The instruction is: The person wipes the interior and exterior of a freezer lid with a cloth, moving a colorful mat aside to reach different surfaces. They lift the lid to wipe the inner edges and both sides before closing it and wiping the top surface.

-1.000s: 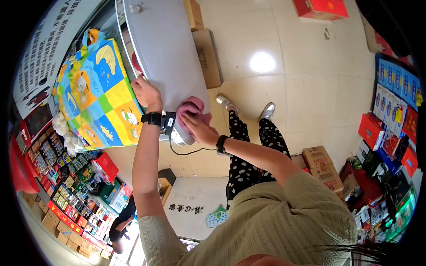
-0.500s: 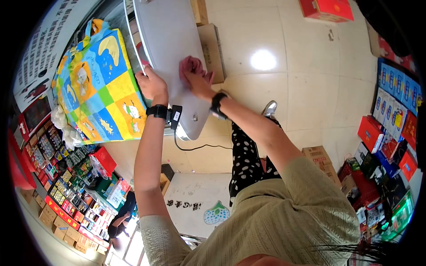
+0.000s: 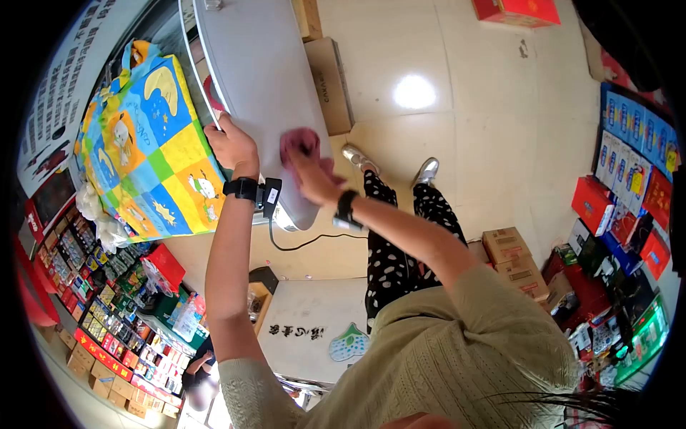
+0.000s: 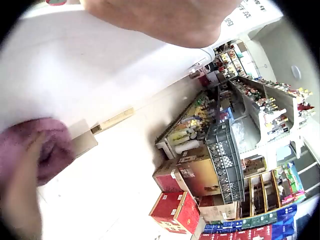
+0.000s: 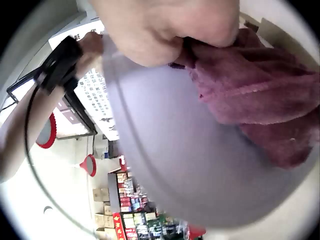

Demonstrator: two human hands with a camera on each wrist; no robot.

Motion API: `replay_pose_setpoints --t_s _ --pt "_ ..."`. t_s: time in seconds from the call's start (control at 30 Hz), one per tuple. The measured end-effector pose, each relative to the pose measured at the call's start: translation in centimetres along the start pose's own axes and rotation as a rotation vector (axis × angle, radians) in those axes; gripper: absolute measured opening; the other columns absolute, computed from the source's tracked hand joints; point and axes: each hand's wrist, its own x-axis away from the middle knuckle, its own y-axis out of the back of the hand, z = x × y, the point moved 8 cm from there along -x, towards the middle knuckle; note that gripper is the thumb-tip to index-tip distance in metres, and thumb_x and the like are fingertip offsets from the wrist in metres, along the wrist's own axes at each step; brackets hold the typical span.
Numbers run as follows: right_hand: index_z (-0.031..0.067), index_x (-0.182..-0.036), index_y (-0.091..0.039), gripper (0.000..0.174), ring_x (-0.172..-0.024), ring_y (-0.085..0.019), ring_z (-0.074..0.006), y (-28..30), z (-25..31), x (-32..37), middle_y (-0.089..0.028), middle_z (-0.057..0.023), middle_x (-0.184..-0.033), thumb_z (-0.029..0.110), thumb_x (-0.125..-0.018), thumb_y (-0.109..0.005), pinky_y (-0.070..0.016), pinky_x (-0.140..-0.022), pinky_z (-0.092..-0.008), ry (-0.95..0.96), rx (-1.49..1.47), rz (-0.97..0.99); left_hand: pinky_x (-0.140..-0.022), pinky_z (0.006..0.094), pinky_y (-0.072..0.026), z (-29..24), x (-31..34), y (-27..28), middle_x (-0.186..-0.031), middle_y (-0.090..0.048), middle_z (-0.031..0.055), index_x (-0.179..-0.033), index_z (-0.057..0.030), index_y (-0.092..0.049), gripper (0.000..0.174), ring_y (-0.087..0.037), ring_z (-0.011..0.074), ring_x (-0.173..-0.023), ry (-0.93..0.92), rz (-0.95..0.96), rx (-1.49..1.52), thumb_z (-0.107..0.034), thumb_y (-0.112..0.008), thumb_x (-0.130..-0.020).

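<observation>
A smooth grey panel (image 3: 264, 79) with a rounded end and a white rim extends ahead of the person. My right hand (image 3: 311, 175) holds a bunched pink cloth (image 3: 296, 143) against it. Folds of the cloth (image 5: 260, 90) hang from under the curled fingers in the right wrist view. My left hand (image 3: 234, 146) grips the panel's left rim, with its fingertips partly hidden. In the left wrist view, part of that hand (image 4: 165, 20) covers the top, and the cloth (image 4: 55, 145) appears at lower left.
A yellow and blue patterned bag (image 3: 153, 150) lies left of the panel. Cardboard boxes (image 3: 329, 86) stand along its right side. A black cable (image 3: 307, 243) runs between the wrists. Stocked shelves (image 3: 121, 300) and stacked cartons (image 3: 518, 261) are around; another person (image 3: 200, 375) is at lower left.
The right hand and cloth moved away along the panel, then partway back toward the person. The right fingers went from flat on the cloth to curled. The left hand stays at the rim.
</observation>
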Motion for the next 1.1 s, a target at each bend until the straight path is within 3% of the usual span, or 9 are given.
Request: replay_pose_setpoints --t_s 0.17,0.3,0.43,0.57,0.63,0.7,0.87,1.03,1.1 --pt "0.0028 -0.125 -0.055 0.033 -0.101 -0.062 -0.0232 3.2 -3.1 -10.3 -0.064 -0.0101 -0.109 0.014 -0.095 -0.046 -0.0445 -0.082 -0.0359 -0.046 0.602 0.088 -0.090 0.0504 -0.0465 0.3 -0.3 -0.3 -0.114 -0.065 0.0281 -0.121 0.0022 -0.058 0.063 -0.062 0.0454 -0.102 -0.023 -0.010 0.045 -0.054 -0.045 -0.095" --pt "0.0015 -0.117 -0.056 0.028 -0.099 -0.064 -0.0298 2.6 -3.7 -10.6 -0.066 -0.0150 -0.103 0.011 -0.091 -0.053 -0.0465 -0.081 -0.0372 -0.065 0.473 0.128 -0.091 0.0497 -0.0465 0.4 -0.3 -0.3 -0.115 -0.065 0.0283 -0.122 0.0033 -0.057 0.066 -0.062 0.0453 -0.104 -0.006 0.003 0.083 -0.055 -0.047 -0.093" --pt "0.0020 -0.113 -0.055 0.032 -0.087 -0.066 -0.0422 1.4 -0.6 -1.2 -0.065 -0.0238 -0.089 0.001 -0.082 -0.063 -0.0496 -0.074 -0.0484 -0.096 0.039 0.049 -0.091 0.0492 -0.0467 0.3 -0.1 -0.2 -0.116 -0.065 0.0282 -0.123 0.0034 -0.057 0.067 -0.062 0.0448 -0.105 -0.015 0.012 0.072 -0.056 -0.047 -0.092" --pt "-0.0012 -0.111 -0.057 0.030 -0.094 -0.067 -0.0425 1.2 0.8 3.1 -0.068 -0.0261 -0.095 0.004 -0.082 -0.066 -0.0519 -0.081 -0.0467 0.006 -0.044 0.002 -0.092 0.0466 -0.0457 -0.1 0.0 0.0 -0.116 -0.066 0.0252 -0.123 0.0014 -0.058 0.066 -0.062 0.0420 -0.105 0.005 0.015 0.081 -0.055 -0.048 -0.091" --pt "-0.0001 -0.110 -0.060 0.032 -0.097 -0.066 -0.0413 0.8 -3.1 2.5 -0.068 -0.0245 -0.100 0.004 -0.081 -0.071 -0.0515 -0.084 -0.0451 -0.296 -0.169 0.038 -0.093 0.0444 -0.0444 -0.1 0.2 0.0 -0.117 -0.066 0.0224 -0.123 -0.0005 -0.059 0.065 -0.062 0.0398 -0.106 0.034 0.031 0.088 -0.055 -0.048 -0.091" --pt "0.0001 -0.106 -0.062 0.032 -0.098 -0.067 -0.0397 0.5 -5.8 2.0 -0.069 -0.0224 -0.103 0.005 -0.078 -0.076 -0.0519 -0.084 -0.0442 -0.337 -0.223 -0.037 -0.089 0.0477 -0.0470 -0.3 0.2 0.1 -0.111 -0.066 0.0272 -0.122 0.0032 -0.056 0.066 -0.063 0.0439 -0.100 0.012 0.015 0.069 -0.054 -0.049 -0.092" --pt "0.0004 -0.105 -0.063 0.039 -0.095 -0.069 -0.0382 -0.6 -11.7 1.3 -0.071 -0.0203 -0.096 0.009 -0.072 -0.083 -0.0538 -0.081 -0.0436 -0.373 0.143 -0.034 -0.090 0.0470 -0.0466 -0.2 0.8 0.4 -0.112 -0.066 0.0271 -0.123 0.0042 -0.057 0.066 -0.062 0.0437 -0.101 -0.025 0.010 0.085 -0.054 -0.048 -0.092" --pt "0.0013 -0.095 -0.060 0.032 -0.087 -0.070 -0.0358 0.5 -5.9 2.0 -0.069 -0.0220 -0.092 0.007 -0.071 -0.079 -0.0515 -0.074 -0.0436 -0.323 -0.082 0.159 -0.097 0.0441 -0.0439 -0.4 0.5 0.1 -0.123 -0.066 0.0196 -0.123 -0.0008 -0.061 0.061 -0.061 0.0382 -0.112 0.041 0.038 0.099 -0.052 -0.047 -0.092" --pt "0.0010 -0.096 -0.060 0.031 -0.087 -0.070 -0.0363 0.6 -2.4 3.6 -0.068 -0.0224 -0.090 0.006 -0.071 -0.078 -0.0507 -0.072 -0.0419 -0.245 -0.130 0.182 -0.088 0.0474 -0.0471 -0.6 0.3 0.1 -0.112 -0.066 0.0265 -0.122 0.0048 -0.058 0.064 -0.063 0.0430 -0.101 -0.003 0.015 0.087 -0.052 -0.050 -0.091"
